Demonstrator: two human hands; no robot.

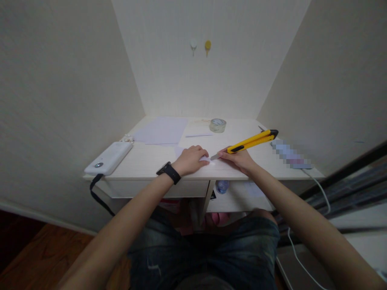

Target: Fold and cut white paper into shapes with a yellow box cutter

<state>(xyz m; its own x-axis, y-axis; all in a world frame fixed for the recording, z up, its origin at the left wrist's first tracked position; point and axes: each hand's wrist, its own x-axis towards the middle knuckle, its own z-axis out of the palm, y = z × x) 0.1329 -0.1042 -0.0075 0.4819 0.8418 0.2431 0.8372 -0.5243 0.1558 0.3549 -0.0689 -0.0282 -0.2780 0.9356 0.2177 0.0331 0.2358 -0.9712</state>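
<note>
My right hand point(240, 160) is closed round a yellow box cutter point(252, 141), gripping it near the blade end. The metal blade is out and points left, its tip at the edge of a small piece of white paper point(204, 159). My left hand point(192, 159), with a black watch on the wrist, curls over this paper and holds it down on the white desk point(151, 161). More of the paper shows left of the fingers; the rest is hidden under the hand.
White sheets point(166, 129) lie at the back left, with a folded paper strip point(198, 135) beside them. A roll of clear tape point(217, 125) sits at the back. A white device point(109, 158) with a black strap rests left; a blurred phone point(292, 155) with a cable lies right.
</note>
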